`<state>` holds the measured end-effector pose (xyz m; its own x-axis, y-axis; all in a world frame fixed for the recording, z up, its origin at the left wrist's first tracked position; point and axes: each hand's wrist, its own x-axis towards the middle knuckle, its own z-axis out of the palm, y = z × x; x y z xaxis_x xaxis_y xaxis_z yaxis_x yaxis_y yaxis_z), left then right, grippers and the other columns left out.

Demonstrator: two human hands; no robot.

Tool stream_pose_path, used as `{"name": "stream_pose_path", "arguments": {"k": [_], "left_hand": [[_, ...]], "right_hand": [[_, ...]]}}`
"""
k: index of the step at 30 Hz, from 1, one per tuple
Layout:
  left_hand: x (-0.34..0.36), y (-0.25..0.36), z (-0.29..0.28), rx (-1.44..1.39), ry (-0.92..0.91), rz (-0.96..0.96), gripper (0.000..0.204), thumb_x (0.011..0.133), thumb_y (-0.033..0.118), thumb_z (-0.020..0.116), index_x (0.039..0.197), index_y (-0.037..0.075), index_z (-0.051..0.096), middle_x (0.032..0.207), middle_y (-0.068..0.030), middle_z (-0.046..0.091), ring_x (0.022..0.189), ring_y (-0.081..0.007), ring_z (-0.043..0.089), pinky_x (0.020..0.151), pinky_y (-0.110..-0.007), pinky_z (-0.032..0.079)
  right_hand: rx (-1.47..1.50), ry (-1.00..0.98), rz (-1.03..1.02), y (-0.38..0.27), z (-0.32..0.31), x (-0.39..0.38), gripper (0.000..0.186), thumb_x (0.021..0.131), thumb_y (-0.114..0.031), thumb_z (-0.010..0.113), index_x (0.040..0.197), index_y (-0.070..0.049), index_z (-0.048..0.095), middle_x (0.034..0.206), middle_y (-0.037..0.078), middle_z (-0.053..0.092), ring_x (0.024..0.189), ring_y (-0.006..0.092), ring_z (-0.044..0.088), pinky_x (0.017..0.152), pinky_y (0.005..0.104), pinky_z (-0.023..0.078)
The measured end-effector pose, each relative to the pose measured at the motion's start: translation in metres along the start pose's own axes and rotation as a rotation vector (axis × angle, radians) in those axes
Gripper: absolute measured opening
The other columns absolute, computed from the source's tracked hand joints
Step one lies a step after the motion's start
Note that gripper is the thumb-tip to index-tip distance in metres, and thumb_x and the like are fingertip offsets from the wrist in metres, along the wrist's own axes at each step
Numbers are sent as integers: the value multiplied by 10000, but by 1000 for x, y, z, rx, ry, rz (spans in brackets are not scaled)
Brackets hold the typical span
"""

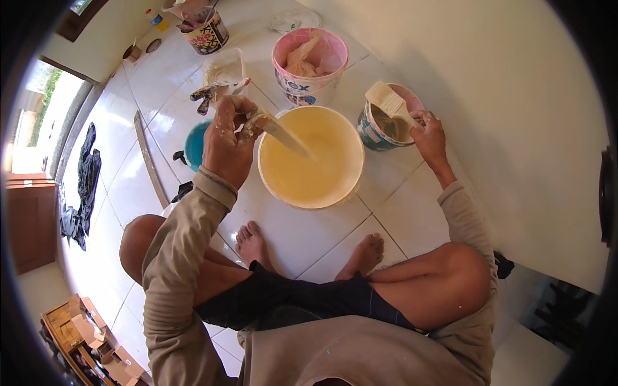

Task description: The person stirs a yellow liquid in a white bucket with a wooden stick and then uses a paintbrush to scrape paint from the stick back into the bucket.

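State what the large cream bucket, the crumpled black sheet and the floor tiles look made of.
Large cream bucket: probably plastic, smooth; its rounded, even rim suggests it.
Crumpled black sheet: likely thin plastic, shiny creases.
Floor tiles: apparently glazed ceramic, glossy, reflecting daylight.

Tan long-sleeved top (322, 354), banded left cuff (217, 186), dark shorts (283, 299), bare knees (460, 276) and feet (252, 246), pale residue (246, 132) on left hand (226, 138).

The glossy white tiled floor (399, 206) is occupied by a large round bucket with a pale yellow interior (353, 174), flanked by a smaller dark-green round bucket (368, 133) and a blue round plastic container (195, 148). Beyond, a white plastic bucket with a pink inner wall (304, 85) is placed near a translucent rectangular tub (226, 64). Leftward, a long narrow wooden strip (149, 157) and crumpled black plastic sheeting (88, 183) are laid.
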<state>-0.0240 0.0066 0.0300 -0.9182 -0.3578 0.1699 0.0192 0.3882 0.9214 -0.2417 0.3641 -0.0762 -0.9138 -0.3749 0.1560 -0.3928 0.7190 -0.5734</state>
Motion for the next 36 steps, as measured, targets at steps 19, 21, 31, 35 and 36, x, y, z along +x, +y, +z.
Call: {"name": "stream_pose_path", "arguments": {"k": [19, 21, 31, 35, 36], "left_hand": [[-1, 28, 29, 244, -145, 314, 224, 783, -7, 729, 983, 19, 634, 929, -65, 595, 827, -178, 643, 725, -271, 538], [-1, 24, 30, 241, -177, 313, 251, 791, 20, 726, 1025, 27, 633, 895, -72, 612, 778, -203, 646, 722, -291, 539], [-10, -40, 9, 720, -98, -149, 414, 932, 256, 581, 1268, 24, 512, 1273, -177, 529, 1127, -371, 558, 963, -422, 438], [-12, -59, 16, 701, -212, -379, 390, 967, 279, 527, 1245, 6, 529, 1159, -184, 601, 1057, -376, 596, 931, -416, 465], [-9, -68, 11, 686, -272, -429, 387, 977, 287, 509, 1236, -1, 534, 1118, -177, 623, 1016, -362, 622, 902, -415, 491]], "right_hand": [[302, -711, -326, -226, -12, 0, 412, 796, -181, 712, 1168, -33, 614, 819, 76, 604, 726, 215, 592, 697, 331, 493], [367, -658, -425, -215, 7, -4, 404, 791, -189, 721, 1147, -30, 616, 812, 100, 628, 736, 238, 621, 704, 347, 501], [106, -512, -440, -198, 9, -14, 225, 804, -179, 681, 976, -37, 651, 826, 107, 674, 704, 245, 655, 656, 331, 515], [-21, -472, -599, -168, 32, -21, 233, 791, -203, 662, 973, -59, 656, 843, 116, 679, 728, 277, 658, 672, 367, 519], [-27, -453, -596, -174, 28, -19, 233, 788, -204, 660, 975, -63, 658, 849, 117, 680, 739, 280, 658, 681, 374, 520]]}}
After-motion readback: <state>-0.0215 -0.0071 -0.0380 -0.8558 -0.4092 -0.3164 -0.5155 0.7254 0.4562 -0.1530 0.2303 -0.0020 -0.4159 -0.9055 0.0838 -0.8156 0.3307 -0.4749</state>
